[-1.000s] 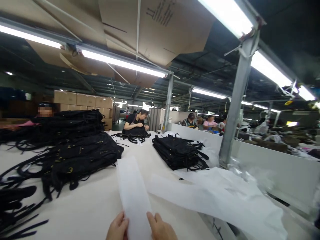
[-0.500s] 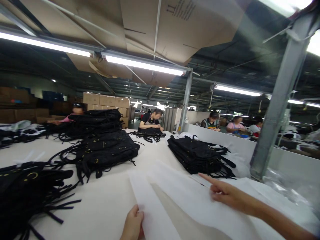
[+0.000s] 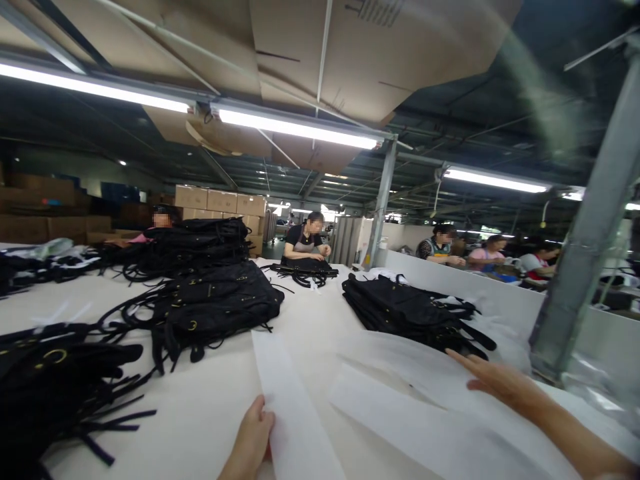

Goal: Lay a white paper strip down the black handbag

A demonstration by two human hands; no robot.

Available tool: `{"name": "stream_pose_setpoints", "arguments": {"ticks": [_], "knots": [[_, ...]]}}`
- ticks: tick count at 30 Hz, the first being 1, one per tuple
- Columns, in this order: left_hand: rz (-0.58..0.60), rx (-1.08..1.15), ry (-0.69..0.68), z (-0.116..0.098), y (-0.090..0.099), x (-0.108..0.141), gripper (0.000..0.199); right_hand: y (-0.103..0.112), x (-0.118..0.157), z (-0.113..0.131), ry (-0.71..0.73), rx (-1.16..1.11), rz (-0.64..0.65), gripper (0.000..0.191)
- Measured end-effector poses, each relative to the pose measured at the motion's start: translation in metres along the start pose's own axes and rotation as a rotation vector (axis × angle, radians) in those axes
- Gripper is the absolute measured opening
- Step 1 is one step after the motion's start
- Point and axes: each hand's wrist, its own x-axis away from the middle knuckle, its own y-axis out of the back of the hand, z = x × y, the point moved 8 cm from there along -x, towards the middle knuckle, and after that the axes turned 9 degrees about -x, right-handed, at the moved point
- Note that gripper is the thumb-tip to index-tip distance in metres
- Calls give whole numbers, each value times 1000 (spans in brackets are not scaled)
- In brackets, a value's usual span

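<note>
My left hand (image 3: 253,432) pinches the left edge of a long white strip (image 3: 297,420), thin like paper or foam sheet, thumb on top. The strip points away from me across the white table. My right hand (image 3: 507,390) is stretched out flat with fingers extended, at the right end of a curved translucent white sheet (image 3: 400,350). Whether its fingertips touch the sheet, I cannot tell. Another white strip (image 3: 400,413), blurred in part, lies between my hands. Just beyond my right hand is a stack of black bags (image 3: 405,310).
More black bags with straps lie in piles at the middle left (image 3: 215,300) and near left (image 3: 60,380) of the white table (image 3: 200,407). A metal post (image 3: 583,267) and clear plastic (image 3: 595,380) stand at right. A person (image 3: 305,243) works at the far end.
My right hand has moved right and gone from pointing with one finger to lying flat. The white sheets between my hands have shifted apart. My left hand keeps hold of its strip.
</note>
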Motion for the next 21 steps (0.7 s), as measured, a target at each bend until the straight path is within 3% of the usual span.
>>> {"name": "stream_pose_setpoints", "arguments": {"ticks": [2,3,6,8,10,11,13,15,17,21], "knots": [[-6,-28,-22,-2,4,-2,41,-20,8,18,-18,128,152,65],[-7,-39,-36,-3,6,-3,44,-20,9,29,-27,191,180,67],[-2,-74,-82,-13,7,2,51,6,3,56,-119,265,239,47],[-23,-139,-99,-21,9,10,58,29,4,68,-242,142,371,33],[-45,-221,-98,-28,10,17,68,57,12,87,-278,16,460,50],[-50,-255,-93,-32,11,20,73,67,22,98,-287,-75,534,67],[-25,-295,-92,-36,11,23,75,83,55,118,-335,-175,668,108],[5,-327,-107,-39,10,23,72,91,99,127,-437,-150,741,132],[-3,-357,-114,-41,11,22,67,93,141,123,-534,-88,705,130],[-45,-424,-107,-40,15,19,61,83,191,92,-615,-59,488,98]]}}
